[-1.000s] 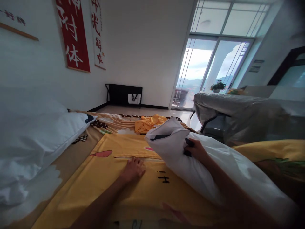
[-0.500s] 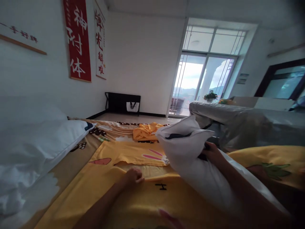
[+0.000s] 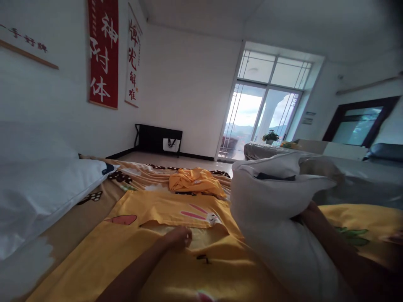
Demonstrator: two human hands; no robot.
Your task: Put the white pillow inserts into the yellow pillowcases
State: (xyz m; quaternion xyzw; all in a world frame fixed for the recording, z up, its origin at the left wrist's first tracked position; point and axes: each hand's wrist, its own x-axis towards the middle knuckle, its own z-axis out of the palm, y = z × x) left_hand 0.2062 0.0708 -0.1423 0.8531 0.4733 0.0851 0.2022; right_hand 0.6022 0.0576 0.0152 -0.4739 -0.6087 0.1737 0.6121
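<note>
A yellow pillowcase [image 3: 176,268] with rabbit and carrot prints lies spread out, its opening gaping in the middle. My left hand [image 3: 181,238] is closed on the near edge of that opening, lifting the fabric a little. At the right, my right hand [image 3: 310,220] grips a white pillow [image 3: 261,209], bunched and folded upward beside the pillowcase. The fingers of this hand are partly hidden in the pillow's folds. A dark patch shows between the pillow's upper corners.
Another white pillow [image 3: 53,188] lies at the left on a patterned blanket [image 3: 78,226]. Crumpled orange-yellow cloth [image 3: 195,182] sits beyond the pillowcase. A yellow carrot-print pillow [image 3: 355,222] is at the right. Farther back stand a covered table [image 3: 261,151] and a black folded frame [image 3: 154,140].
My right hand has moved the white pillow to the right. My left hand has raised the pillowcase edge slightly, wrinkling the fabric. The view has also shifted.
</note>
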